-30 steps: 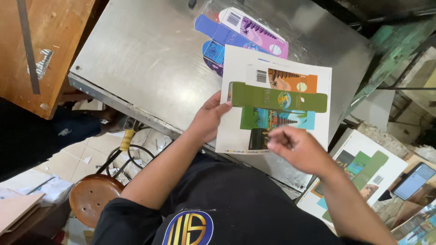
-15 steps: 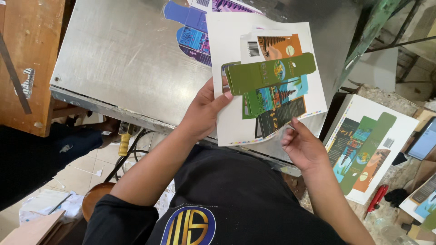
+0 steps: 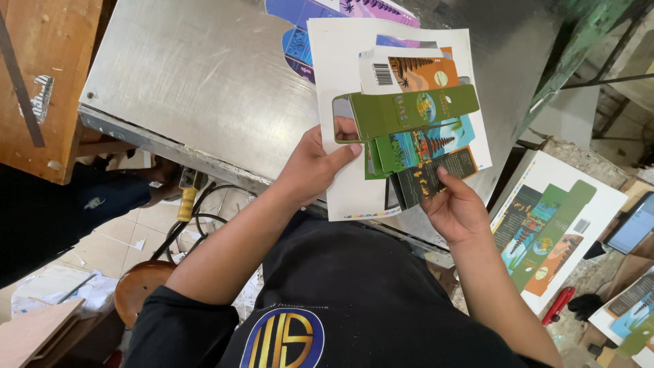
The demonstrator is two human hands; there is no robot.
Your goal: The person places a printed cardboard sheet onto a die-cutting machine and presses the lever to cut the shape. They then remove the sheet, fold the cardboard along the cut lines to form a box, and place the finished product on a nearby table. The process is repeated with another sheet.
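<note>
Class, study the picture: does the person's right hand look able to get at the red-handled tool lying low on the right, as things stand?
Probably yes, but not at once. The right hand is gripping the printed sheet from below and would need to let go first. The red-handled tool lies uncovered beside a stack of printed sheets, and nothing seems to block the way.

Both arms reach forward from the dark-sleeved shoulders, bare from above the elbow, and converge toward the printed sheet. The left hand (image 3: 310, 167) has its palm turned down at that sheet's left edge, thumb stretched out across the top, the fingers curled out of sight beneath. The right hand (image 3: 455, 208) sits at the sheet's lower right corner, palm up, thumb pressed on the print, wrist bent back.
</note>
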